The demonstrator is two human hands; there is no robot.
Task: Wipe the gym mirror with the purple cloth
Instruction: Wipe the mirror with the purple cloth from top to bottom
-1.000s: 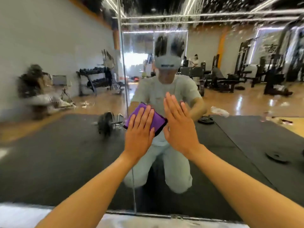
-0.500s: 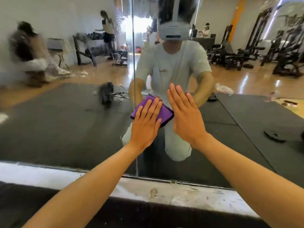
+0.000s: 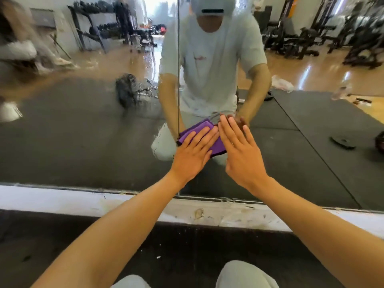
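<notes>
The left hand (image 3: 192, 155) pressed the purple cloth (image 3: 199, 132) flat-fingered against the mirror (image 3: 83, 132); at its 3 o'clock the right hand (image 3: 242, 154) lay flat, fingers straight; no legible writing

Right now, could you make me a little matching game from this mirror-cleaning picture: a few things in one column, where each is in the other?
Things:
1. purple cloth
2. right hand
3. white ledge
4. weight plate

Places:
A. reflected on the dark mat, far right
B. under the left hand
C. below the mirror
D. flat on the glass, beside the cloth

Pairs: 1-B, 2-D, 3-C, 4-A
</notes>
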